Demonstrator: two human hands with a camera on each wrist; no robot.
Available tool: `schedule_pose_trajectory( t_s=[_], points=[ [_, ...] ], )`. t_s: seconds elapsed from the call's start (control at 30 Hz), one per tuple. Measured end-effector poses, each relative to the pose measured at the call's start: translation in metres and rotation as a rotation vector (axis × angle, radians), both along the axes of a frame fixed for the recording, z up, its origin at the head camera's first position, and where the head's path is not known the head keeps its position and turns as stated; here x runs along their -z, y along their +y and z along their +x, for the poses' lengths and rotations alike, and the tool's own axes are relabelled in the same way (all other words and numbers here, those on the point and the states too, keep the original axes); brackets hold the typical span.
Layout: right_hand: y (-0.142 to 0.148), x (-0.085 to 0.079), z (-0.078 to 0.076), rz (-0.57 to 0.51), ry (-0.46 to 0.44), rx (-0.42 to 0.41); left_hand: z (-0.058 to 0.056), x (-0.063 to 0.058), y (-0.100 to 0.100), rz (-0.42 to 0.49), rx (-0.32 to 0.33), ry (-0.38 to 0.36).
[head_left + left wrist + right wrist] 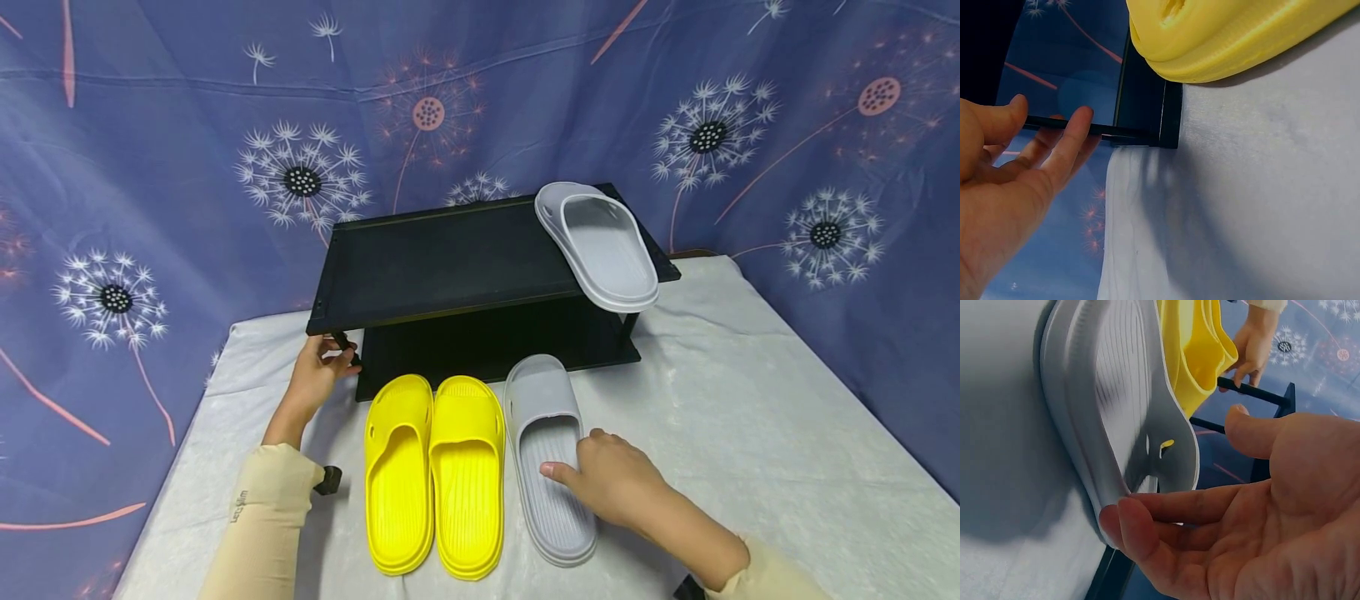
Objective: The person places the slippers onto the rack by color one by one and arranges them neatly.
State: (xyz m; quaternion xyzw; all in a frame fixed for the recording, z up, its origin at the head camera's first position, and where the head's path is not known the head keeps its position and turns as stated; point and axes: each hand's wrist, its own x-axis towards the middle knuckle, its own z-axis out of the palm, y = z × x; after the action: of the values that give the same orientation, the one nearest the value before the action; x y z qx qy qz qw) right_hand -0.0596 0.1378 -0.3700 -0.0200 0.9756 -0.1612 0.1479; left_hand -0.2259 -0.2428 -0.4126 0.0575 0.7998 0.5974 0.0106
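Note:
My left hand (315,371) grips the left front post (1110,130) of a black two-tier shoe rack (435,258), its thumb and fingers around it. By my right hand (618,475) a grey slipper (543,387) lies on the white cloth, toe toward the rack. In the right wrist view the fingertips (1138,528) are at the slipper's side edge, while the thumb (1250,434) stands apart over it. Left of that slipper lie two yellow slippers (397,500), side by side with toes at the rack. Another grey slipper (618,262) sits on the top shelf's right end.
White cloth (750,417) covers the table under everything. A blue curtain (525,67) with dandelion prints hangs behind the rack and at both sides. The rack's lower shelf (480,342) is shaded beneath the top one.

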Motion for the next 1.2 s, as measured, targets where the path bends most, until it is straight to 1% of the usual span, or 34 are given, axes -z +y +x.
schedule_pose_trajectory(
  t_s=[0.17, 0.4, 0.53, 0.6, 0.7, 0.77, 0.87, 0.93, 1.1, 1.2],
  points=[
    [-0.006, 0.003, 0.004, 0.039, 0.024, -0.019, 0.0, -0.001, 0.001, 0.004, 0.004, 0.007],
    [-0.014, 0.014, 0.011, 0.092, 0.156, -0.043, 0.001, 0.0, 0.001, 0.005, 0.01, 0.007],
    [-0.018, 0.019, 0.013, 0.127, 0.205, -0.043, 0.002, -0.001, 0.002, 0.011, 0.014, 0.002],
    [-0.02, 0.021, 0.015, 0.146, 0.218, -0.042, 0.005, -0.006, 0.004, 0.018, 0.013, -0.007],
    [-0.024, 0.023, 0.017, 0.185, 0.237, -0.053, 0.011, -0.017, 0.009, 0.02, 0.012, -0.023],
    [-0.026, 0.025, 0.019, 0.222, 0.264, -0.066, 0.011, -0.015, 0.009, 0.014, 0.011, -0.019],
    [-0.029, 0.027, 0.021, 0.285, 0.303, -0.093, 0.008, -0.01, 0.006, 0.01, 0.011, -0.005],
    [-0.031, 0.029, 0.022, 0.343, 0.319, -0.122, 0.006, -0.007, 0.005, 0.02, 0.011, 0.0],
    [-0.034, 0.031, 0.02, 0.429, 0.303, -0.192, 0.015, -0.023, 0.013, 0.027, 0.011, -0.022],
    [-0.035, 0.032, 0.019, 0.46, 0.294, -0.21, 0.015, -0.024, 0.013, 0.024, 0.011, -0.029]
  ],
)
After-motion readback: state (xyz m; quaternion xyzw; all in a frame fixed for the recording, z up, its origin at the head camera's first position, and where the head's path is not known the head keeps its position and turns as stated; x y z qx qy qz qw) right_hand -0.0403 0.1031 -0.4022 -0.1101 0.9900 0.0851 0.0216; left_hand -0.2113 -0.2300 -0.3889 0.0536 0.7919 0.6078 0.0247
